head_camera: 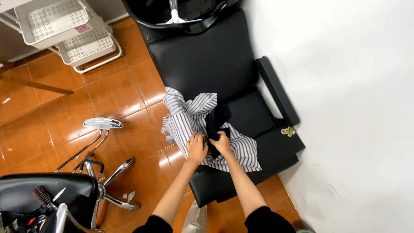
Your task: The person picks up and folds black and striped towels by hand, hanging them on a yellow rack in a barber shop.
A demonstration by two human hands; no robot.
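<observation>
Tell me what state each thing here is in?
Striped cloth: crumpled on the chair, gripped by both hands.
Left hand: closed on the cloth.
Right hand: closed on the cloth.
Black chair: reclined flat.
White cart: shelves bare.

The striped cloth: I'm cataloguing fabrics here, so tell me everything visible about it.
The striped cloth looks like thin woven fabric, white with narrow dark stripes, with a black part at its middle. It lies crumpled on the black padded chair, one edge hanging over the seat's side. The left hand and right hand both grip it.
</observation>
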